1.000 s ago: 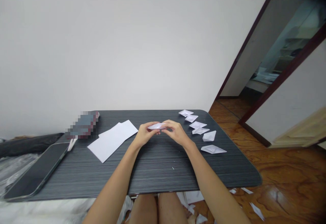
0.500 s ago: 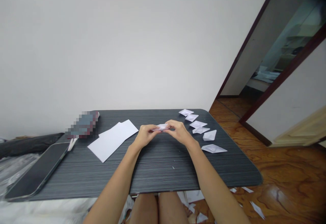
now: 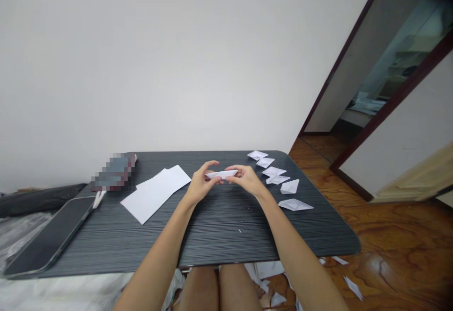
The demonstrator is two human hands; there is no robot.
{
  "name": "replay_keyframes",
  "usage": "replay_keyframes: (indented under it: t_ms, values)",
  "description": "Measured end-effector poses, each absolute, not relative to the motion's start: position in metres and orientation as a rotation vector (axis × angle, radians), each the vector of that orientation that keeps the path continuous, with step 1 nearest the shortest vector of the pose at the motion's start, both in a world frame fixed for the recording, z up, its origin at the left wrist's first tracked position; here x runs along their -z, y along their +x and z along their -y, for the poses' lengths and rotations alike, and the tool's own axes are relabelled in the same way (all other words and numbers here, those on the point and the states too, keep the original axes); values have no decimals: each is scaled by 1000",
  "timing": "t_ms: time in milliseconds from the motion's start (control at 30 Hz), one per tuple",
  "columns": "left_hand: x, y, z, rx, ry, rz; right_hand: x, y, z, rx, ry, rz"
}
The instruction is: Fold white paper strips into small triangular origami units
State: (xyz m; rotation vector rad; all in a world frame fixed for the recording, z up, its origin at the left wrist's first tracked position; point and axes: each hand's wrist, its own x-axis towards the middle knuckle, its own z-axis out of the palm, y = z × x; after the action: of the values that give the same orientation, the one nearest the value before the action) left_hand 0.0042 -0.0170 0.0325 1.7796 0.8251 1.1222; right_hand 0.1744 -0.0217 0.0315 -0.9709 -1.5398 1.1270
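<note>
Folded paper strip, white, pinched at its ends between left hand and right hand, held just above dark tabletop; finished paper boats right, flat sheets left.

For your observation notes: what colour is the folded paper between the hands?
The folded paper is white; head view.

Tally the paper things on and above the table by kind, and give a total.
Loose folded paper pieces on the table: 6
Held folded paper piece, between left hand and right hand: 1
Flat white sheets: 2
Total: 9
</note>
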Motion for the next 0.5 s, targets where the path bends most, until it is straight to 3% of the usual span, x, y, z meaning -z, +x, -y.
replay_keyframes:
  t_ms: [500]
  values:
    - [-26,2,5,-1088,1628,-905,-18,173,11,-1146,-916,1442]
